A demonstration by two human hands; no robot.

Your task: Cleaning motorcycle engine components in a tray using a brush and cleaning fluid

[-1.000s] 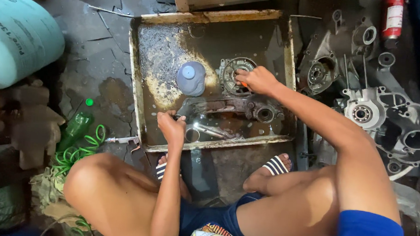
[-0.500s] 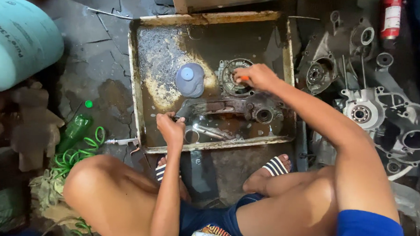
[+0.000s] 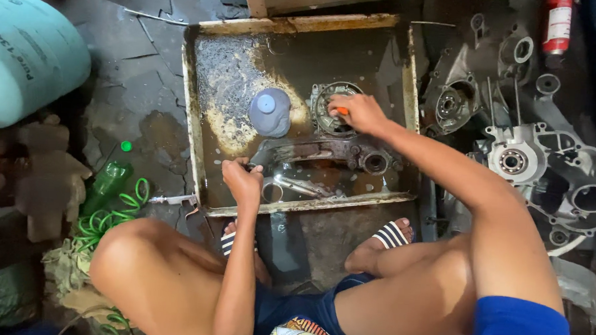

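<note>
From the head camera, looking straight down, the person squats on the floor with knees spread, both arms reaching forward into a rusty metal tray (image 3: pixel 195 137) that holds dark oily liquid.

The right arm stretches out nearly straight, slanting up and to the left across the tray's right rim. The right hand (image 3: pixel 354 112) lies palm down on a round grey engine cover (image 3: pixel 325 109) near the middle of the tray, fingers curled around a small orange-tipped tool (image 3: pixel 341 111) pressed against it.

The left arm comes up almost vertically between the knees, elbow bent. The left hand (image 3: pixel 243 181) is closed into a fist on the near left end of a long dark engine casing (image 3: pixel 338 156) that lies across the tray's lower half; what exactly the fingers clasp is hidden by the hand itself. The two hands are well apart.

A bluish plastic bottle (image 3: pixel 270 112) stands in the tray just left of the cover. More grey engine casings (image 3: pixel 542 169) lie on the floor to the right, a pale green cylinder (image 3: pixel 28 56) to the left.
</note>
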